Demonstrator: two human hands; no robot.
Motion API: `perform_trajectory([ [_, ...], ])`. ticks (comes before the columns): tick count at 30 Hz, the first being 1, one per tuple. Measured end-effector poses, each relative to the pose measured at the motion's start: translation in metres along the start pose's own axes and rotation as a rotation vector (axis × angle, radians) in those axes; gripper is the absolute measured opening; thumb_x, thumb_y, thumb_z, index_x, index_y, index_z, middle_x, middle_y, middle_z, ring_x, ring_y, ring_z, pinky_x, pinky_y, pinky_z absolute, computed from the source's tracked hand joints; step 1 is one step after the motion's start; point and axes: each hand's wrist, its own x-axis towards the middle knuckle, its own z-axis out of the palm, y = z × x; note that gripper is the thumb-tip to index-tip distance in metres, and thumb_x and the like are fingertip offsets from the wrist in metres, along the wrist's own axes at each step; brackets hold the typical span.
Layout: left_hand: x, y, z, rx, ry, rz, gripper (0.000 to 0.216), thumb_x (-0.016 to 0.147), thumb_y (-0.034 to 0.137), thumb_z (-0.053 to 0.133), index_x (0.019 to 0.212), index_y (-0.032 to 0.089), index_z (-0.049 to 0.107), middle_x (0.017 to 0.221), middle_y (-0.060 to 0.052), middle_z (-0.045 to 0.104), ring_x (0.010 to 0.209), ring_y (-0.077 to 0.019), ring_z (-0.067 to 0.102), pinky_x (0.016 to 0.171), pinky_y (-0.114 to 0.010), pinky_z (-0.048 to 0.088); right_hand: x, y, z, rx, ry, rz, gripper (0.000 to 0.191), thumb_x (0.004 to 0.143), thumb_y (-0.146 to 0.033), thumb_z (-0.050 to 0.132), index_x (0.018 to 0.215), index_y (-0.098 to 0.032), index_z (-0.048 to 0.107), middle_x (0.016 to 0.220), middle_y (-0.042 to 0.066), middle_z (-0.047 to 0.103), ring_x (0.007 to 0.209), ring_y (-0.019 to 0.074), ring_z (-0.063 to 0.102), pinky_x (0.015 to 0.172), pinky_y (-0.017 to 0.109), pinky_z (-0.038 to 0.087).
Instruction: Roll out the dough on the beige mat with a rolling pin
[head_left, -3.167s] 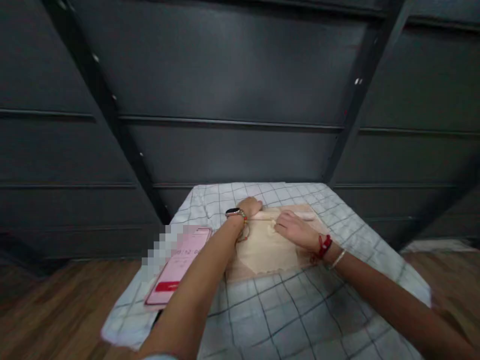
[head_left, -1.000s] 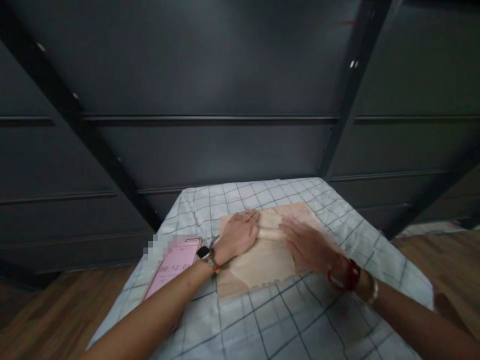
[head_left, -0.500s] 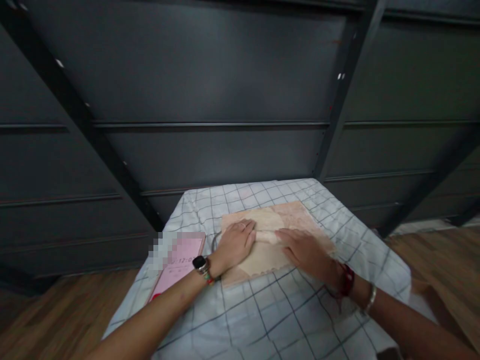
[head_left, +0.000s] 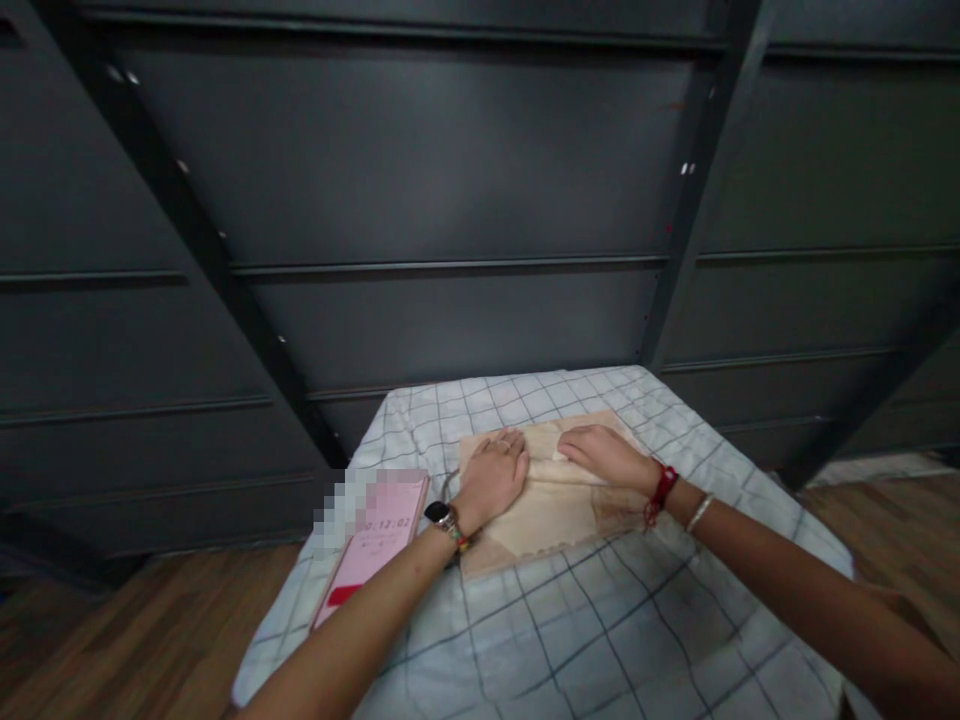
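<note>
A flat, peach-and-cream patterned piece (head_left: 547, 525), perhaps paper or cloth, lies on the checked tablecloth (head_left: 600, 620). Its near edge looks scalloped, and a pale raised fold or roll crosses its middle. My left hand (head_left: 493, 475) rests palm down on its left part, fingers stretched out and a ring on one of them. Over the right part, my right hand (head_left: 606, 457) is closed with curled fingers. Something small and whitish shows at those fingertips; whether it is a separate thing or part of the piece I cannot make out.
On the left of the table lies a phone (head_left: 379, 545) with a pink screen showing timer digits, its upper corner pixelated. A thin dark cord or loop (head_left: 448, 485) shows beside my left hand. A dark metal panel wall (head_left: 450, 170) stands right behind the table; wooden flooring (head_left: 187, 590) surrounds it.
My right hand has gone from lying flat with fingers stretched to curled closed, a little farther back on the piece. My left hand stays flat on it. The whole view has shifted slightly.
</note>
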Motion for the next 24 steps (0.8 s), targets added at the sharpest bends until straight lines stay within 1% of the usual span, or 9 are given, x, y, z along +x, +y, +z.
perform_trajectory([
  [3, -0.003, 0.002, 0.0, 0.008, -0.003, -0.011, 0.046, 0.097, 0.031, 0.021, 0.131, 0.013, 0.047, 0.14, -0.01, 0.047, 0.131, -0.0207, 0.038, 0.109, -0.038, 0.028, 0.013, 0.018, 0.005, 0.19, -0.053, 0.075, 0.033, 0.091, -0.019, 0.04, 0.067, -0.013, 0.062, 0.069, 0.006, 0.064, 0.066, 0.0143, 0.055, 0.062, 0.024, 0.04],
  [5, -0.003, 0.002, 0.0, 0.01, -0.008, -0.017, 0.048, 0.097, 0.031, 0.02, 0.132, 0.012, 0.046, 0.141, -0.01, 0.045, 0.132, -0.0212, 0.037, 0.109, -0.038, 0.027, 0.02, 0.027, 0.006, 0.289, -0.103, 0.088, 0.033, 0.09, -0.021, 0.04, 0.068, -0.013, 0.063, 0.069, 0.005, 0.064, 0.063, 0.0137, 0.054, 0.058, 0.024, 0.04],
  [8, -0.004, 0.001, 0.0, 0.006, -0.006, -0.006, 0.048, 0.097, 0.031, 0.02, 0.131, 0.01, 0.046, 0.14, -0.011, 0.046, 0.131, -0.0216, 0.038, 0.109, -0.038, 0.027, 0.022, 0.029, 0.004, 0.343, -0.136, 0.051, 0.031, 0.091, -0.029, 0.042, 0.08, -0.013, 0.067, 0.078, 0.005, 0.067, 0.066, 0.0136, 0.056, 0.061, 0.023, 0.042],
  [11, -0.003, 0.001, 0.0, 0.004, 0.002, 0.01, 0.046, 0.097, 0.031, 0.021, 0.128, 0.01, 0.048, 0.137, -0.013, 0.049, 0.129, -0.0217, 0.04, 0.107, -0.038, 0.029, 0.02, 0.02, 0.004, 0.373, -0.159, -0.035, 0.027, 0.087, -0.036, 0.051, 0.092, -0.016, 0.069, 0.088, 0.004, 0.069, 0.076, 0.0146, 0.06, 0.068, 0.024, 0.045],
  [14, -0.002, 0.001, 0.0, 0.008, 0.007, 0.006, 0.045, 0.097, 0.03, 0.021, 0.125, 0.011, 0.05, 0.135, -0.013, 0.05, 0.128, -0.0213, 0.041, 0.106, -0.038, 0.03, 0.02, 0.01, 0.006, 0.331, -0.147, -0.106, 0.026, 0.084, -0.035, 0.054, 0.089, -0.016, 0.071, 0.087, 0.004, 0.07, 0.079, 0.0166, 0.061, 0.072, 0.025, 0.045],
  [17, -0.002, 0.002, 0.0, 0.009, 0.009, -0.005, 0.045, 0.097, 0.03, 0.021, 0.125, 0.012, 0.051, 0.136, -0.012, 0.05, 0.129, -0.0207, 0.041, 0.107, -0.037, 0.029, 0.022, 0.006, 0.008, 0.24, -0.117, -0.167, 0.027, 0.087, -0.029, 0.049, 0.082, -0.016, 0.072, 0.083, 0.005, 0.071, 0.077, 0.0166, 0.061, 0.074, 0.026, 0.044],
  [20, -0.002, 0.002, 0.001, 0.01, 0.01, -0.006, 0.046, 0.097, 0.03, 0.02, 0.127, 0.01, 0.049, 0.137, -0.013, 0.049, 0.128, -0.0213, 0.041, 0.107, -0.037, 0.029, 0.024, 0.005, 0.008, 0.147, -0.116, -0.24, 0.027, 0.088, -0.024, 0.046, 0.077, -0.016, 0.07, 0.082, 0.005, 0.07, 0.075, 0.0163, 0.06, 0.074, 0.027, 0.043],
  [24, -0.002, 0.003, 0.002, 0.013, 0.021, 0.003, 0.044, 0.097, 0.029, 0.022, 0.124, 0.01, 0.051, 0.134, -0.013, 0.051, 0.126, -0.0217, 0.043, 0.104, -0.038, 0.031, 0.025, 0.006, 0.011, 0.054, -0.079, -0.198, 0.029, 0.09, -0.023, 0.044, 0.078, -0.015, 0.068, 0.081, 0.007, 0.069, 0.074, 0.0168, 0.059, 0.075, 0.028, 0.042],
])
